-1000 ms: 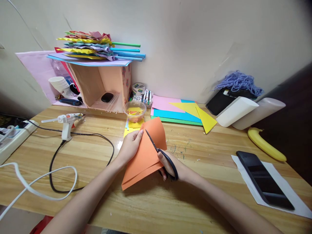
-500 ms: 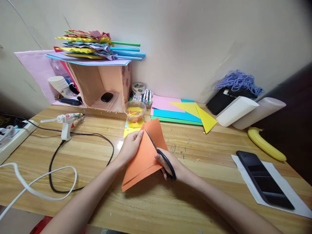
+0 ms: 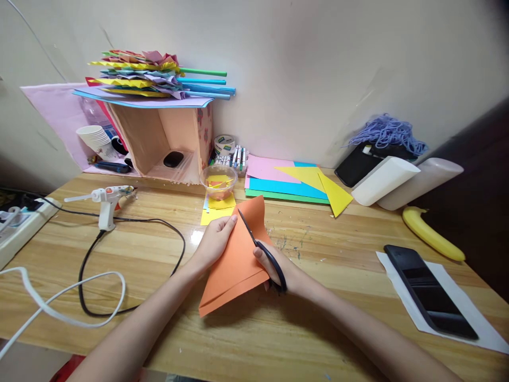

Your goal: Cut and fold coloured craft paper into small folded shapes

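Note:
A folded sheet of orange paper point(image 3: 234, 260) is held up, tilted, over the wooden table. My left hand point(image 3: 217, 239) pinches its left edge, thumb on top and the other fingers partly hidden. In my right hand point(image 3: 274, 265) is a pair of black-handled scissors point(image 3: 273, 261), with one blade lying across the orange paper and pointing up toward my left thumb. The other blade is hidden behind the sheet. To the right of the blade the paper's upper part bends away.
Behind the paper stand a clear bowl point(image 3: 218, 183) of scraps and yellow paper point(image 3: 210, 215). Coloured sheets point(image 3: 270, 167) lie against the wall. A glue gun point(image 3: 107, 204) with its cord is at left; a phone point(image 3: 429, 292) and a banana point(image 3: 431, 233) at right.
The upper right part of the orange paper curls more, and my right fingers have drawn slightly closer around the scissors' handles. My left hand keeps its hold.

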`<action>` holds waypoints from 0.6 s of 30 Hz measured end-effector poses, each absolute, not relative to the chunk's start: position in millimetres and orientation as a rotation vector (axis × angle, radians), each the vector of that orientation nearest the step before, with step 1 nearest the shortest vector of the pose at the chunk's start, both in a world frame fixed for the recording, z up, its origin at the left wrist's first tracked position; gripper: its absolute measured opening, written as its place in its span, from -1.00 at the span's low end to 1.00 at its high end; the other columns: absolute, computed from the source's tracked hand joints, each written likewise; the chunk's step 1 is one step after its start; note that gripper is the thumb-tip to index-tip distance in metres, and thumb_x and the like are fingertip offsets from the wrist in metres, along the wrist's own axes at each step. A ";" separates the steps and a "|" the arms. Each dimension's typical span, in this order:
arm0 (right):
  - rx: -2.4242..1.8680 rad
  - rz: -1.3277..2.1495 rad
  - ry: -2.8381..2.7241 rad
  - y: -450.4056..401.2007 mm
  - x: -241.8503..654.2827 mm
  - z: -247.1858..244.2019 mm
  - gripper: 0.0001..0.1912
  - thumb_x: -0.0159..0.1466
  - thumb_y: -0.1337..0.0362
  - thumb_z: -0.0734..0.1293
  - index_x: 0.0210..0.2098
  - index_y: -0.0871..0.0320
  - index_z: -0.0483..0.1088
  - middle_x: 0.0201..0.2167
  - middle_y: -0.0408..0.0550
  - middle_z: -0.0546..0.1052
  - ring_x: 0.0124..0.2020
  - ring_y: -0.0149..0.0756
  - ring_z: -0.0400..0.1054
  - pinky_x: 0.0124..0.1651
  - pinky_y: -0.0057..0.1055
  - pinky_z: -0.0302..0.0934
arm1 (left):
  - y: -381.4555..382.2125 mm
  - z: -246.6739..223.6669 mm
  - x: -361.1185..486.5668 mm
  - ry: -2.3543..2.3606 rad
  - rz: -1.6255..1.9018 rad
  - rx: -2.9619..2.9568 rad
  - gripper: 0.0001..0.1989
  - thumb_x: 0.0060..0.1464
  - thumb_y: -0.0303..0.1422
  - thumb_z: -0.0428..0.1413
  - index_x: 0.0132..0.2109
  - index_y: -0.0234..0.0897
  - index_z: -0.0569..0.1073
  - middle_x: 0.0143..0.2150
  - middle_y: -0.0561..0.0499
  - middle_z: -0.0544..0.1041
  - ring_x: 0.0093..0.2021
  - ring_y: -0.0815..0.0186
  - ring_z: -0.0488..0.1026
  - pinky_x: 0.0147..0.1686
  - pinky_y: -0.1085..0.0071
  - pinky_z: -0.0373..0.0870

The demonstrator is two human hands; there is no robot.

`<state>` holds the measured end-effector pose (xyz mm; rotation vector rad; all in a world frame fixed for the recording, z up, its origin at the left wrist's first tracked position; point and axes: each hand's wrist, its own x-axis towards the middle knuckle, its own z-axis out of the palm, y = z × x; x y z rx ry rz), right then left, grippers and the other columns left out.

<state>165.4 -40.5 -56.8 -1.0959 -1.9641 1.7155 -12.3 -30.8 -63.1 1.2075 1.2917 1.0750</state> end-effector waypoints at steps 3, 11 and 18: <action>-1.093 1.723 -1.947 -39.6 165.9 -61.3 -0.52 0.17 -0.19 0.05 -0.35 0.13 0.15 -0.60 -0.19 0.29 -0.75 -0.47 0.21 -0.75 -0.55 0.07 | -30.2 -65.6 -13.0 1.298 1.079 1.178 -0.60 0.04 -0.04 -0.05 -0.49 -0.30 0.21 -0.54 0.11 0.21 -0.53 0.43 0.12 -0.54 0.52 0.08; -1.105 1.714 -1.928 -40.5 163.8 -59.6 -0.54 0.20 -0.16 0.05 -0.36 0.14 0.15 -0.59 -0.24 0.22 -0.76 -0.53 0.19 -0.76 -0.59 0.09 | -31.0 -64.2 -11.6 1.292 1.115 1.130 -0.60 0.03 -0.04 -0.04 -0.52 -0.30 0.18 -0.55 0.12 0.22 -0.54 0.44 0.11 -0.54 0.53 0.08; -1.149 1.727 -1.869 -43.1 160.2 -61.3 -0.54 0.18 -0.17 0.08 -0.36 0.14 0.15 -0.57 -0.24 0.23 -0.78 -0.55 0.17 -0.79 -0.60 0.06 | -31.7 -61.6 -7.2 1.270 1.157 1.067 -0.62 0.01 -0.07 -0.01 -0.52 -0.30 0.18 -0.57 0.14 0.23 -0.57 0.46 0.11 -0.55 0.53 0.08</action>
